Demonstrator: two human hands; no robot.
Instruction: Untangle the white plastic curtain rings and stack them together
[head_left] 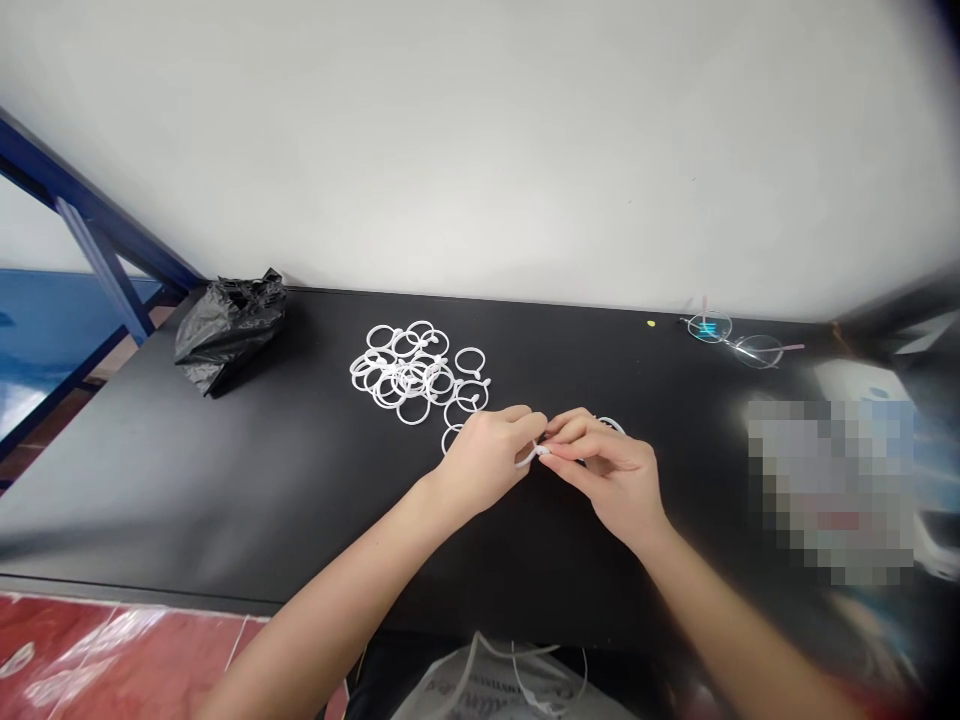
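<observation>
Pinching ring [530,457], left hand [487,462], right hand [613,478], well inside table [225,480] edges

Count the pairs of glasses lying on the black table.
1: the glasses lie at the far right of the table, near the wall, beyond the right hand. The blurred patch might hide more.

White ring [613,425] mostly behind fingers [577,430]

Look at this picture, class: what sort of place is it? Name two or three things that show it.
Probably a small workshop bench for hand assembly: a plain black table against a bare wall, a pile of white rings, and the left hand and right hand pinching one white ring.
</observation>
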